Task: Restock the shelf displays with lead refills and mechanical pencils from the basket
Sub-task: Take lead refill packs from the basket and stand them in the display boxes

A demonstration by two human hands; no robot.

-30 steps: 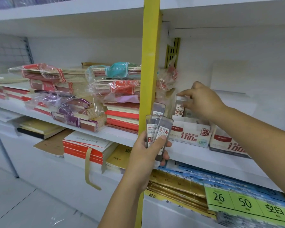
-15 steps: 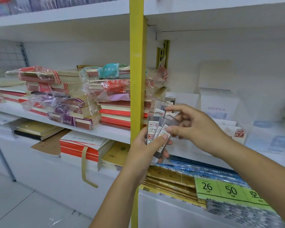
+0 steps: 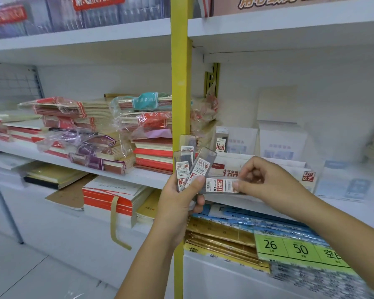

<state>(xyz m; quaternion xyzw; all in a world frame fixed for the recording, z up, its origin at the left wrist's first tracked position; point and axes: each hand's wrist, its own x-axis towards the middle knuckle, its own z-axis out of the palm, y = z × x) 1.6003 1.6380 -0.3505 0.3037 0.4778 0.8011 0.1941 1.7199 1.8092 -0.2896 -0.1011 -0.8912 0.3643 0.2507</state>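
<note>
A fan of lead refill cases (image 3: 187, 167) is gripped upright in the left hand (image 3: 178, 206), before the yellow post (image 3: 180, 104). One refill case (image 3: 221, 186), held level, is pinched by the right hand (image 3: 268, 180), in front of the display boxes (image 3: 229, 162) on the shelf (image 3: 147, 176).

A yellow post (image 3: 180, 104) stands upright in the middle. Left of it lie stacks of notebooks (image 3: 95, 124) in clear plastic wrap. Lower right, green price labels (image 3: 298, 248) read 26 and 50, beside gold packets (image 3: 220, 236).
</note>
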